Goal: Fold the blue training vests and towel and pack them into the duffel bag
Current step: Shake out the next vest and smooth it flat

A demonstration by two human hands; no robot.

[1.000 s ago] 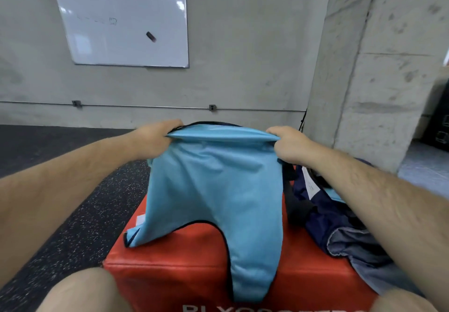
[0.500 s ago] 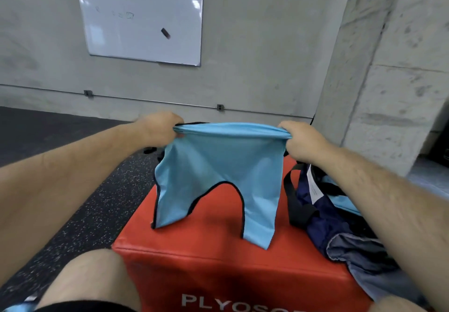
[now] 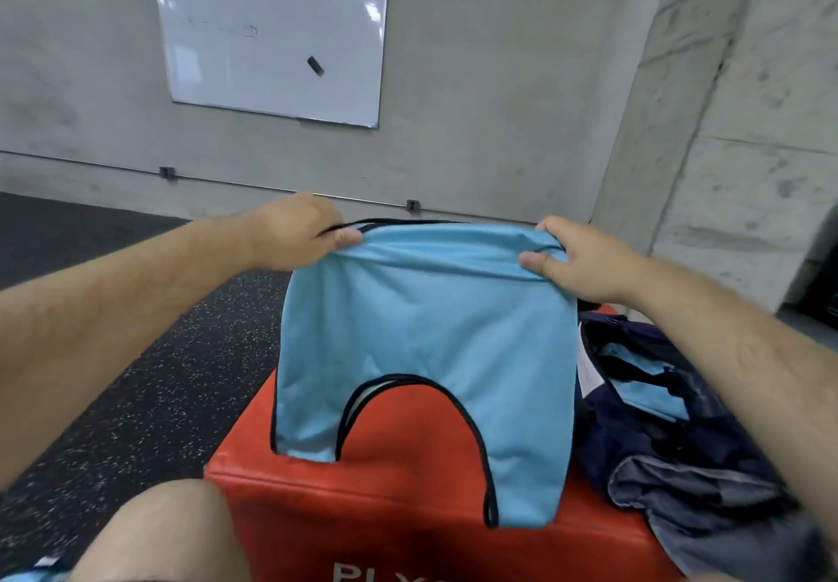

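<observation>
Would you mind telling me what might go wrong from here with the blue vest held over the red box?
The vest, pinched at its top edge by the left hand and right hand, hangs with one strap lower, so the fold may come out crooked. That longer strap reaches the front edge of the red box and might slip off.

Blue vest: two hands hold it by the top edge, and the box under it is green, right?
Not quite. The box is red, not green, as the head view shows. The rest is right: the left hand and the right hand hold the blue vest by its top edge, with the box under it.
</observation>
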